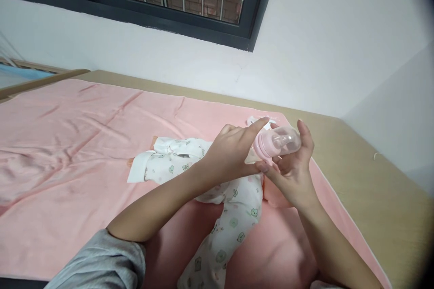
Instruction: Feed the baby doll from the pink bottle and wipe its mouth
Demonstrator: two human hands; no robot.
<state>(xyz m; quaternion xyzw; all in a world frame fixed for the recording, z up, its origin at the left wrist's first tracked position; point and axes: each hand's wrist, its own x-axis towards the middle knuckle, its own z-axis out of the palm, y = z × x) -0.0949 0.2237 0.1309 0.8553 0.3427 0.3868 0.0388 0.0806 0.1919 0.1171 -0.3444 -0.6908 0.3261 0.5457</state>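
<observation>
Above the pink cloth, a baby bottle (265, 145) with a pink collar and a clear domed cap (288, 139) lies tilted on its side between my hands. My left hand (230, 151) is closed around its body, which is mostly hidden. My right hand (294, 178) also grips it, the thumb by the collar and the fingers around the cap side. Below lies a baby doll in a white printed outfit (233, 212), its feet toward the left. Part of the orange-toned head (278, 195) shows under my right hand; my hands and the bottle cover the rest.
A wrinkled pink cloth (84, 135) covers much of the wooden tabletop (373, 194). Something white and clear (252, 120) lies behind the bottle, partly hidden. A white wall and a dark-framed window (169, 20) stand behind. Another wooden frame with blue (23, 74) is at far left.
</observation>
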